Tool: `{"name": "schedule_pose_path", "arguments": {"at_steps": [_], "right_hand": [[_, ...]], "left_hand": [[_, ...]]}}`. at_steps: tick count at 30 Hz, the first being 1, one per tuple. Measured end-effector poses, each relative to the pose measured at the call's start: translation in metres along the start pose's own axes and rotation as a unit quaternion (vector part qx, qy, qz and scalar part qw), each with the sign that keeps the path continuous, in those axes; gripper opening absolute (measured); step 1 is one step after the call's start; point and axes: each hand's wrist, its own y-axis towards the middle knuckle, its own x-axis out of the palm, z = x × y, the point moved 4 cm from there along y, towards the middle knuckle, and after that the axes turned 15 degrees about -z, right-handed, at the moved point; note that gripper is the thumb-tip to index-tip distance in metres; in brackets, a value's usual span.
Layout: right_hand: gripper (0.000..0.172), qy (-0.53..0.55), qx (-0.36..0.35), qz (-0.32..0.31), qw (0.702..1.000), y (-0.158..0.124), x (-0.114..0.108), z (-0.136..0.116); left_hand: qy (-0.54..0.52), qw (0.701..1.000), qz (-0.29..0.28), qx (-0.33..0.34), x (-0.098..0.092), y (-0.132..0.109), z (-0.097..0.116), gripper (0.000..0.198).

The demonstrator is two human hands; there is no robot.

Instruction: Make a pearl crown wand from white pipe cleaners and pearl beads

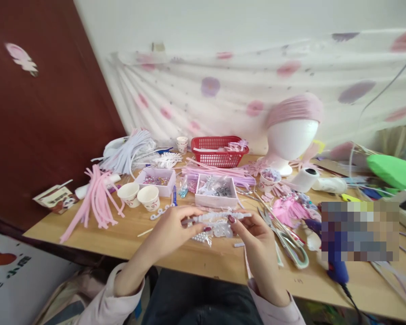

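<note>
Between my hands, above the front of the table, is a pale, bumpy strip (219, 216), held level. The fingers and thumb of my left hand (181, 223) pinch its left end. My right hand (252, 230), with dark red nails, grips the right end. Just beneath lie clear bags of white pearl beads (203, 238), partly hidden by the strip and fingers. A white scalloped piece (161, 211) rests on the table left of my left hand. Behind the strip stands a white box (216, 198) of small silvery and clear pieces.
Green-handled scissors (296, 253) and a blue glue gun (338, 271) with a cord lie at right. Two paper cups (148, 198), pink fuzzy stems (94, 198) and a lilac box (169, 186) are at left. Behind stand a red basket (219, 158) and a white foam head (291, 140).
</note>
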Motion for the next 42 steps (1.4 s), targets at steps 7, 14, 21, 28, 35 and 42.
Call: {"name": "schedule_pose_path", "arguments": {"at_steps": [7, 14, 21, 28, 35, 42], "right_hand": [[0.038, 0.008, 0.059, -0.055, 0.997, 0.007, 0.016, 0.013], [0.038, -0.012, 0.091, -0.129, 0.987, 0.014, 0.055, 0.034], [0.036, -0.049, 0.085, -0.154, 0.983, 0.023, 0.075, 0.037], [0.037, -0.178, 0.024, -0.111, 0.977, 0.013, 0.047, 0.036], [0.024, -0.474, -0.009, -0.058, 0.879, -0.029, -0.010, 0.017], [0.019, -0.546, 0.010, -0.156, 0.823, -0.051, -0.030, 0.029]], "left_hand": [[0.001, 0.999, 0.033, -0.012, -0.004, -0.012, -0.019, 0.011], [-0.065, 0.992, 0.095, -0.043, -0.024, -0.044, -0.062, 0.014], [0.011, 0.980, 0.174, -0.093, -0.049, -0.060, -0.099, 0.012], [0.173, 0.938, 0.279, -0.113, -0.040, -0.062, -0.116, 0.023], [0.304, 0.883, 0.351, 0.063, -0.030, -0.076, -0.102, 0.008], [0.294, 0.879, 0.349, 0.135, -0.021, -0.061, -0.063, 0.022]]}}
